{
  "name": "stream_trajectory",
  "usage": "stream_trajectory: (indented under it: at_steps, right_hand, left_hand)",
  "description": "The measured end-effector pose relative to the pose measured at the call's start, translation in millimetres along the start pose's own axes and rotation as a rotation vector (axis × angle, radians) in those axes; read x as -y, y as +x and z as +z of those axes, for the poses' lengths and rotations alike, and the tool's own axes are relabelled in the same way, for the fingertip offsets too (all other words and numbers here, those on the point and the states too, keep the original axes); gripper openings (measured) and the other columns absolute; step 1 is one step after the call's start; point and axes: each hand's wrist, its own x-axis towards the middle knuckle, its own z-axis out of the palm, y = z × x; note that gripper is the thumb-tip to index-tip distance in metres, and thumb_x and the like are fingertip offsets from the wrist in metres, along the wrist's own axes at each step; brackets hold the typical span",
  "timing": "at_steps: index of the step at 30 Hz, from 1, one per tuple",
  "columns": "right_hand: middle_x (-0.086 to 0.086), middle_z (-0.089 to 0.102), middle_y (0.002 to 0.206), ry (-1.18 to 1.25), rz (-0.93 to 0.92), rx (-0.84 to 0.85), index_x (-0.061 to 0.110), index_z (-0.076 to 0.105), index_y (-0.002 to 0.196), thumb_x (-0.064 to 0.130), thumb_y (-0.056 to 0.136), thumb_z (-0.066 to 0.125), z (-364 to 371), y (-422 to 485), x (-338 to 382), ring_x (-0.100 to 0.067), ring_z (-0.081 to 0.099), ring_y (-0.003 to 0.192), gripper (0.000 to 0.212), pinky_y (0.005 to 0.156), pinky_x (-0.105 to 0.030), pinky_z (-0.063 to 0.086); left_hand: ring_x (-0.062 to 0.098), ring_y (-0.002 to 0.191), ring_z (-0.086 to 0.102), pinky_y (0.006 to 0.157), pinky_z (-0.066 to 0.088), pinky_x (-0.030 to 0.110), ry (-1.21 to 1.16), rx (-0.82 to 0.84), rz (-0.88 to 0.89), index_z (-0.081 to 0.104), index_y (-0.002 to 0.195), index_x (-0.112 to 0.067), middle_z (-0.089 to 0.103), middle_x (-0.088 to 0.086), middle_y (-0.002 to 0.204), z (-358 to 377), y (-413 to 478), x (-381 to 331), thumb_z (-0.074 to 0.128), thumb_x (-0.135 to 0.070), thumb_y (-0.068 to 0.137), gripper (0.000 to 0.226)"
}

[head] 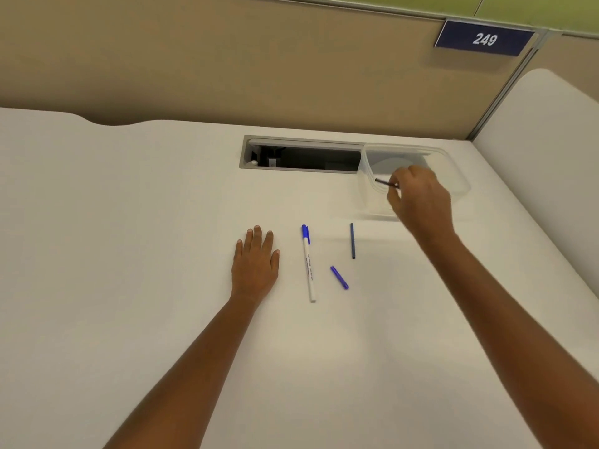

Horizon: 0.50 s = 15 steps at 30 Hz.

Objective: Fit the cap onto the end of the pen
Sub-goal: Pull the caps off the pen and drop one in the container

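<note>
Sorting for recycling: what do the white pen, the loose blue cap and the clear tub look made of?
The white pen is likely plastic: smooth white barrel, printed text. The loose blue cap is probably plastic too: uniform saturated blue. The clear tub seems thin translucent plastic; the desk shows through its walls.

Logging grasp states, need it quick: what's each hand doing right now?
Left hand: open, flat on the white table.
Right hand: pinches a thin dark stick over the clear plastic tub.

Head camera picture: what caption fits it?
Left hand flat on desk, right hand pinching a thin dark rod over a clear tub; white pen and loose blue cap nearby.
</note>
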Motion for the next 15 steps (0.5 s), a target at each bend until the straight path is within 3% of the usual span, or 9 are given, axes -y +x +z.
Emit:
stream_trajectory:
  at_steps: [9,15]
  right_hand:
    - [-0.027,0.059,0.098,-0.246,-0.114,0.152,-0.007,0.06,0.093,-0.008,0.085,0.044,36.3,76.9,-58.9,-0.041,0.053,0.092,0.018,0.061,-0.04,0.041]
    - [-0.02,0.064,0.106,-0.389,-0.117,0.397,0.0,0.064,0.102,0.001,0.086,0.05,62.7,99.5,-75.0,-0.038,0.056,0.104,0.02,0.078,-0.044,0.05]
  left_hand:
    - [0.023,0.144,0.011,0.116,0.005,0.038,-0.018,-0.034,0.003,0.016,0.144,-0.014,0.01,0.012,0.156,9.9,21.9,-13.1,0.023,-0.027,0.098,0.048]
    - [0.025,0.143,0.017,0.117,0.007,0.037,-0.078,-0.105,0.011,0.024,0.142,-0.013,0.018,0.013,0.154,14.8,22.3,-11.7,0.031,-0.023,0.096,0.047]
